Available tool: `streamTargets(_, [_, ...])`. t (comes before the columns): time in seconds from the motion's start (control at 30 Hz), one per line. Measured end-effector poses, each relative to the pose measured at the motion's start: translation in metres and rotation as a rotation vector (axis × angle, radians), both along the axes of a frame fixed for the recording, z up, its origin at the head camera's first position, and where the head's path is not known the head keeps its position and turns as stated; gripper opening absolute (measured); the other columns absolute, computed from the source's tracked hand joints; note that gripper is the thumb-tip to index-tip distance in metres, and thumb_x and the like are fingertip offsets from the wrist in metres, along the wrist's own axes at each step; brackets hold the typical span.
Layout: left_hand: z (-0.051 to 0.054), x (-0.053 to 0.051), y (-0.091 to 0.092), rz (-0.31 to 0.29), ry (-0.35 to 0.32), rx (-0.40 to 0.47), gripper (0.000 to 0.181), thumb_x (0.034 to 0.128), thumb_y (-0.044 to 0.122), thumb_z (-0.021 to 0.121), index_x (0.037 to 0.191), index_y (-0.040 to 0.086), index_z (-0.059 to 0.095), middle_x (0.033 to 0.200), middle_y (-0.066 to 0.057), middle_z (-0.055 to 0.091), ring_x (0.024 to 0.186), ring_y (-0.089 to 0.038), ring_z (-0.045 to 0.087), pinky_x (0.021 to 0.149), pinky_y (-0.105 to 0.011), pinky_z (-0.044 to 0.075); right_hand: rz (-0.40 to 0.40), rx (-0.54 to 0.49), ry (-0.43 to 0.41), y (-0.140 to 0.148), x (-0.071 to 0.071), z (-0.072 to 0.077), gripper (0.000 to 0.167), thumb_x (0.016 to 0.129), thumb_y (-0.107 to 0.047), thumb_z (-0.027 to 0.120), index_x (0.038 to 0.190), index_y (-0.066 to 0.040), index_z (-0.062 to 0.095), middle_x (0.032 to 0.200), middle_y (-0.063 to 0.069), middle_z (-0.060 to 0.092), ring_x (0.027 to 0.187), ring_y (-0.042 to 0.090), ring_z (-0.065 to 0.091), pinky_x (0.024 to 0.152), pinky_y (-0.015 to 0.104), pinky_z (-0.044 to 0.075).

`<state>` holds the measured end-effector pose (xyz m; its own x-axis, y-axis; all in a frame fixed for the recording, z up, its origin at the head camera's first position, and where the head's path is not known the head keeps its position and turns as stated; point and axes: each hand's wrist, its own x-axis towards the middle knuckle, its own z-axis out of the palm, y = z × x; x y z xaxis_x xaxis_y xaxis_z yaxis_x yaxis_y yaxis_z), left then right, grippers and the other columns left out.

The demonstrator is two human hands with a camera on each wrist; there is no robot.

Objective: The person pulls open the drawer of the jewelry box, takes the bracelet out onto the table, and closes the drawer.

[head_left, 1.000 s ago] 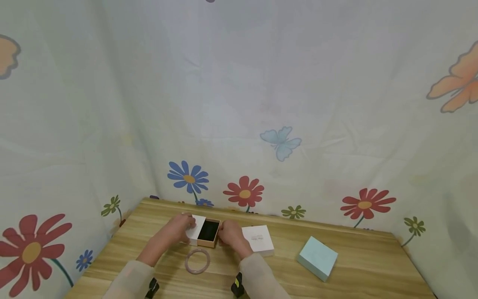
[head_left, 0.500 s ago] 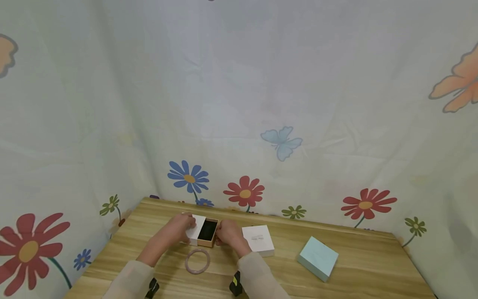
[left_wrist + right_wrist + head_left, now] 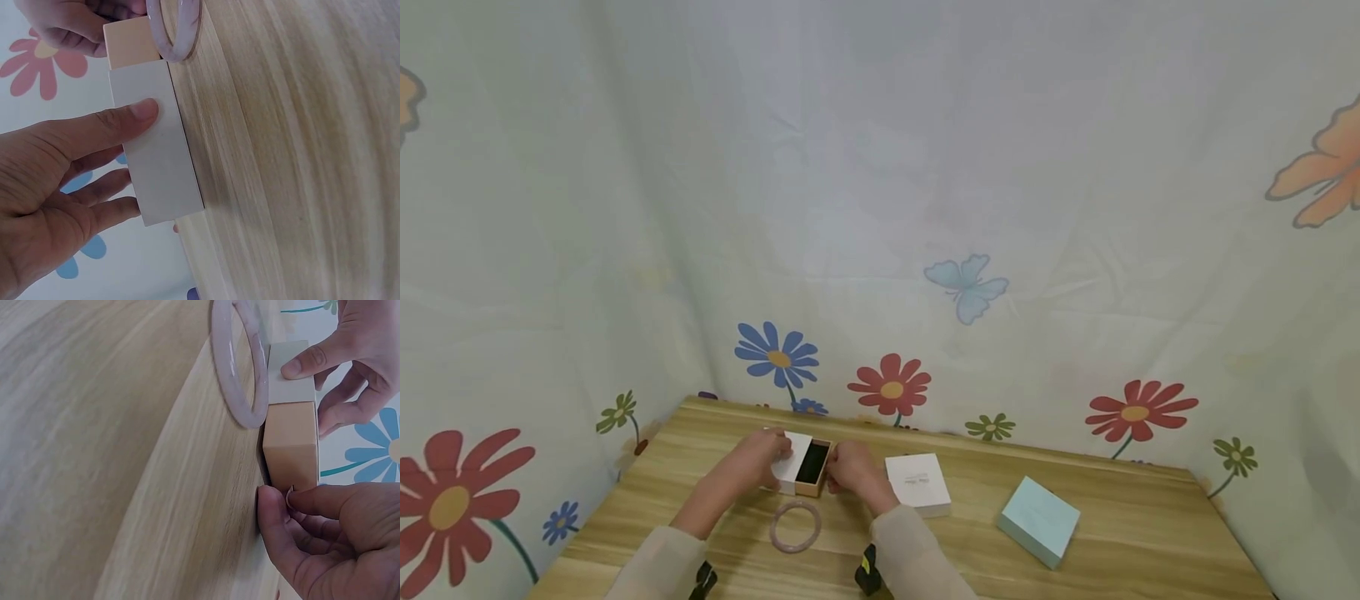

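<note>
A drawer-style gift box lies on the table, its white sleeve (image 3: pixel 796 454) partly over a tan drawer (image 3: pixel 290 444) with a black lining (image 3: pixel 815 462). My left hand (image 3: pixel 756 457) grips the sleeve, the thumb on its near side and the other fingers largely behind it in the left wrist view. At the drawer's right end, my right hand (image 3: pixel 856 471) pinches a small pull tab (image 3: pixel 290 495) between thumb and forefinger; the tab is mostly hidden by the fingers. Just in front of the box lies a pale pink bangle (image 3: pixel 795 549), flat on the wood.
Right of my right hand sits a white box (image 3: pixel 919 482) with small print on its lid. Farther right is a light blue box (image 3: pixel 1040 518), set at an angle. A flowered curtain (image 3: pixel 880 208) hangs behind the wooden table (image 3: pixel 1120 542).
The drawer has slid left, deeper into the sleeve, and less of the black lining shows. My right hand has moved left with it. The left hand and sleeve have stayed in place.
</note>
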<state>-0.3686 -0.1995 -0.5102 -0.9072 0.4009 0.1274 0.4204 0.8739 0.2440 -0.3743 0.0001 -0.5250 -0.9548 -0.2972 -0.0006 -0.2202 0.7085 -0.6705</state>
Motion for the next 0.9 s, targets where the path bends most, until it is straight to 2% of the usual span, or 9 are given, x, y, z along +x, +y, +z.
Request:
streamTargets(0.17, [0.006,0.001,-0.001,-0.011,0.012,0.009,0.045,0.0546,0.000,0.097,0.092,0.002,0.072,0.092,-0.006,0.067,0.087,-0.025,0.063,0.081,-0.043,0.055,0.010,-0.001,0.036,-0.005,-0.004,0.000,0.033,0.094,-0.001,0.062,0.062,0.001,0.066,0.051,0.004,0.060,0.044,0.010,0.052,0.047,0.021,0.036])
streamTargets(0.3, [0.004,0.001,-0.002,-0.026,0.017,-0.003,0.046,0.0543,0.003,0.098,0.092,0.002,0.072,0.092,-0.006,0.067,0.086,-0.025,0.063,0.080,-0.042,0.055,0.014,-0.023,0.013,-0.008,-0.005,-0.001,0.034,0.093,0.001,0.061,0.059,0.000,0.063,0.050,0.004,0.060,0.044,0.011,0.056,0.047,0.022,0.038])
streamTargets(0.47, [0.000,0.000,-0.004,-0.016,0.012,0.017,0.046,0.0532,0.002,0.099,0.090,0.003,0.072,0.091,-0.004,0.066,0.084,-0.023,0.062,0.079,-0.041,0.055,0.020,-0.022,0.021,-0.011,-0.009,-0.006,0.036,0.093,0.001,0.061,0.057,-0.003,0.062,0.049,0.002,0.059,0.043,0.011,0.057,0.048,0.023,0.042])
streamTargets(0.57, [-0.002,-0.001,-0.004,-0.019,0.013,0.028,0.046,0.0531,0.002,0.099,0.090,0.003,0.072,0.091,-0.004,0.066,0.084,-0.022,0.061,0.078,-0.041,0.055,0.013,-0.033,-0.007,-0.014,-0.008,-0.005,0.035,0.093,0.001,0.062,0.059,0.001,0.063,0.050,0.005,0.061,0.044,0.013,0.059,0.047,0.022,0.041])
streamTargets(0.77, [-0.002,0.001,-0.004,-0.060,0.056,0.003,0.046,0.0526,0.003,0.099,0.089,0.004,0.071,0.090,-0.004,0.066,0.083,-0.023,0.061,0.076,-0.040,0.055,-0.003,-0.041,-0.018,-0.019,-0.008,-0.007,0.033,0.094,-0.002,0.065,0.062,0.002,0.065,0.053,0.006,0.062,0.045,0.012,0.058,0.045,0.019,0.039])
streamTargets(0.9, [-0.001,0.001,-0.004,-0.081,0.072,-0.008,0.046,0.0524,0.003,0.099,0.088,0.004,0.070,0.090,-0.004,0.065,0.082,-0.023,0.061,0.075,-0.040,0.054,0.030,-0.041,0.014,-0.024,-0.007,-0.006,0.031,0.094,-0.002,0.065,0.063,0.001,0.068,0.052,0.004,0.062,0.044,0.009,0.057,0.045,0.018,0.041])
